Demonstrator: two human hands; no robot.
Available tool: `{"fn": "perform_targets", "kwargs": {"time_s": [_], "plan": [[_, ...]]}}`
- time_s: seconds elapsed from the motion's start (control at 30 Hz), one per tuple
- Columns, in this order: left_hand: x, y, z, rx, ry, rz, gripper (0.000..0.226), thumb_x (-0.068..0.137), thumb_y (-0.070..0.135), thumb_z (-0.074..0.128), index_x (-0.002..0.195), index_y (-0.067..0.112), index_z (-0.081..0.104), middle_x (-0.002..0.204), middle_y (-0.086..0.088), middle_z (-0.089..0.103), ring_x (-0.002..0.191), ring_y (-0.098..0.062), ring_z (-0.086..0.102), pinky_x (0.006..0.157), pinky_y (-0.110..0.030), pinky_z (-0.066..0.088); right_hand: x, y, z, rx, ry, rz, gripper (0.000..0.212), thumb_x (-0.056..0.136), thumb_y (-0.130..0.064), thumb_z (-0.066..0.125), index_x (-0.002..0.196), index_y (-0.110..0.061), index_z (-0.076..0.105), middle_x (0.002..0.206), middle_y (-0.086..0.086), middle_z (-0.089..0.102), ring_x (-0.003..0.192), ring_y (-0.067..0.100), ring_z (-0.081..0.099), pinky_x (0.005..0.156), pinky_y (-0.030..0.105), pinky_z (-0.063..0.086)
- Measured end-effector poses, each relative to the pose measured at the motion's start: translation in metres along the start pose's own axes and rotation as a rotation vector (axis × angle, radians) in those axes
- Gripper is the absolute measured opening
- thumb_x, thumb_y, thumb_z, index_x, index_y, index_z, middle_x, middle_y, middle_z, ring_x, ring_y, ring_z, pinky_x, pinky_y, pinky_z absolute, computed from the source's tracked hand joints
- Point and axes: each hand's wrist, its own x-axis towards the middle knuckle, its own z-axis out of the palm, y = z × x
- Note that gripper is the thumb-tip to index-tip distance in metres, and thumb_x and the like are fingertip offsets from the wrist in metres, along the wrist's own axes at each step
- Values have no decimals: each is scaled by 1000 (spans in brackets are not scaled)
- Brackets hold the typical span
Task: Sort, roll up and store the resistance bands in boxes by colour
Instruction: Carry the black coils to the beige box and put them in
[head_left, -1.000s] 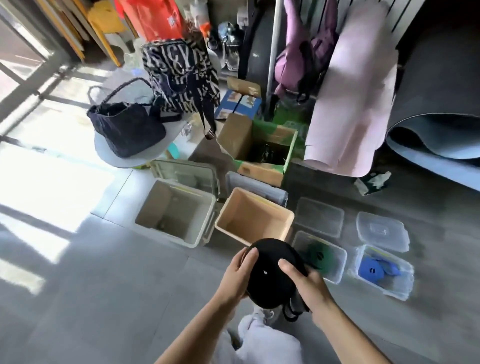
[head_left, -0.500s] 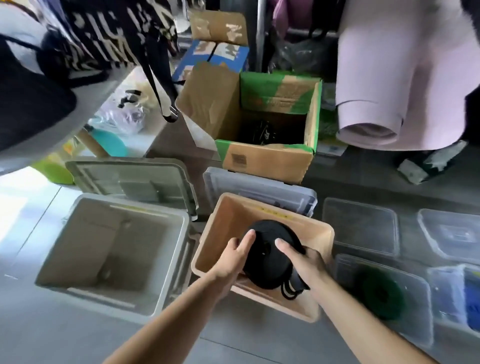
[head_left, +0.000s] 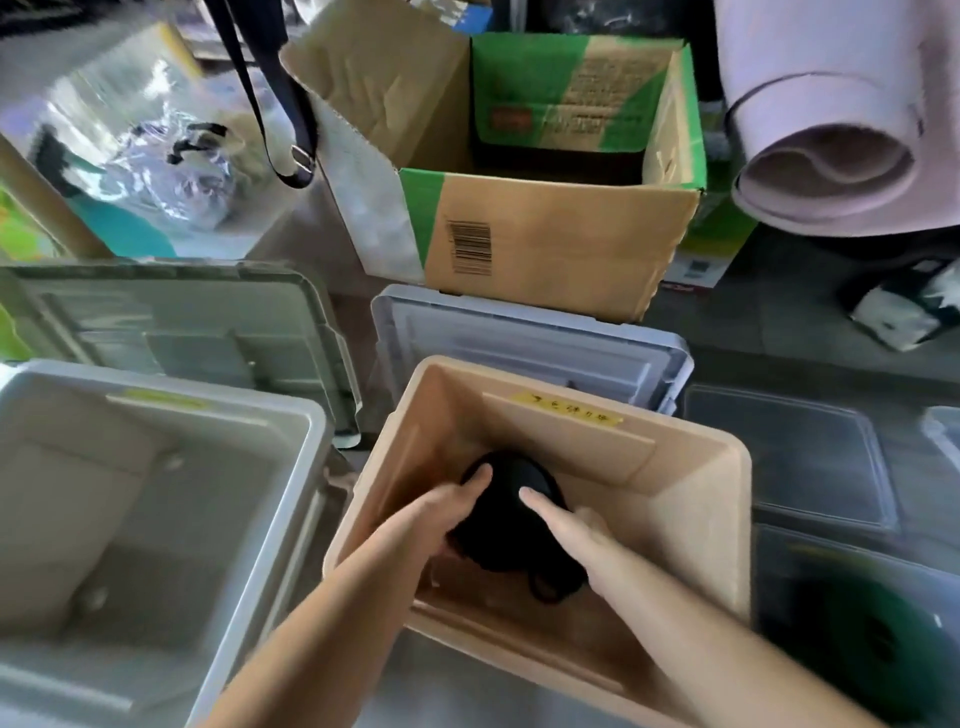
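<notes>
Item: black band roll (head_left: 511, 519), a resistance band wound into a thick disc, with a loose loop of its end trailing at its 5 o'clock edge. Location: inside the tan box (head_left: 691, 467), below the rim, near the far wall; whether it rests on the box floor cannot be told. Grasp: left hand (head_left: 441, 514) clasps the roll from its 9 o'clock side, thumb on top and fingers wrapped beneath; right hand (head_left: 566, 525) grips from its 3 o'clock side, a finger laid across the top face. Tan box: open, at 6 o'clock in the view, yellow label on its far wall. Surroundings: open grey box (head_left: 291, 415) at 8 o'clock, just beside the tan box; grey lid (head_left: 182, 322) at 10 o'clock; blue-grey lid (head_left: 519, 338) directly behind the tan box; cardboard box (head_left: 545, 244) at 12 o'clock, flaps open; pink mat (head_left: 831, 171), rolled, at 2 o'clock; green band roll (head_left: 857, 639) in a clear box (head_left: 779, 545) at 4 o'clock; clear lid (head_left: 789, 457) at 3 o'clock.
</notes>
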Motion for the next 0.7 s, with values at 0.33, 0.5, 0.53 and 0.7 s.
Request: {"fn": "perform_targets", "kwargs": {"time_s": [0.33, 0.5, 0.53, 0.7], "plan": [[-51, 0, -23, 648, 113, 371, 52, 91, 49, 49, 118, 5, 57, 92, -8, 66, 71, -15, 60, 57, -16, 42, -55, -16, -47, -688, 119, -219, 99, 65, -76, 57, 140, -15, 34, 147, 8, 36, 132, 24, 37, 102, 35, 39], [-203, 21, -57, 650, 95, 553, 33, 95, 28, 48, 125, 20, 57, 120, 4, 64, 108, -13, 61, 85, -18, 43, -199, -35, -101, -831, 117, -380, 86, 78, -46, 64, 148, -25, 19, 157, 0, 9, 143, 20, 18, 112, 32, 26], [-236, 26, -64, 639, 84, 556, 32, 95, 28, 50, 124, 21, 58, 116, 6, 66, 105, -12, 62, 84, -20, 45, -233, -39, -113, -813, 113, -387, 85, 78, -42, 65, 148, -25, 20, 156, -1, 14, 141, 20, 23, 110, 29, 28], [-415, 65, -96, 538, 33, 513, 29, 91, 25, 56, 120, 23, 59, 103, 5, 69, 94, -19, 67, 74, -28, 51, -424, -58, -167, -619, 145, -306, 78, 79, -46, 66, 145, -27, 28, 148, -5, 36, 132, 16, 40, 102, 31, 39]]}}
